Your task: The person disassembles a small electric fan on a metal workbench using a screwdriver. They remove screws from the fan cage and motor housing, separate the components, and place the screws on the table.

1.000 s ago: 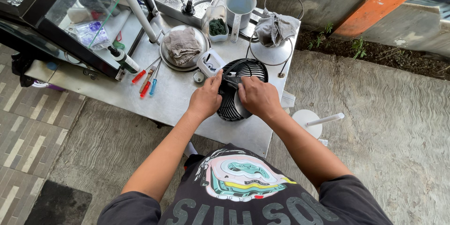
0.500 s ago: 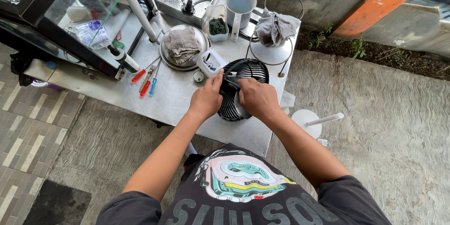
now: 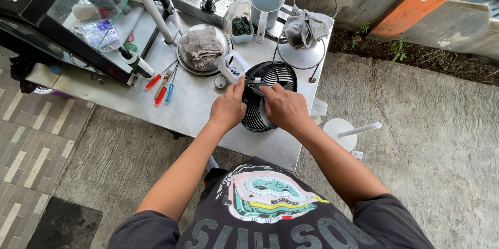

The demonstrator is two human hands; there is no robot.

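A black round fan grille (image 3: pixel 270 75) lies flat on the metal table (image 3: pixel 197 103). My left hand (image 3: pixel 227 109) rests on its left rim, fingers curled against a small dark part at the grille's middle. My right hand (image 3: pixel 285 108) covers the lower right of the grille, its fingertips meeting the left hand's at that part. What exactly sits between the fingertips is too small to tell.
Red and blue screwdrivers (image 3: pixel 161 85) lie left of the hands. A grey rag on a round metal plate (image 3: pixel 202 46), a white mug (image 3: pixel 231 67), a plastic jug (image 3: pixel 266 0) and a wire stand with a cloth (image 3: pixel 306 28) stand behind. A white fan base (image 3: pixel 343 132) lies on the concrete floor.
Both hands have stayed on the grille; the fingers have shifted slightly around its middle. Nothing else moved.
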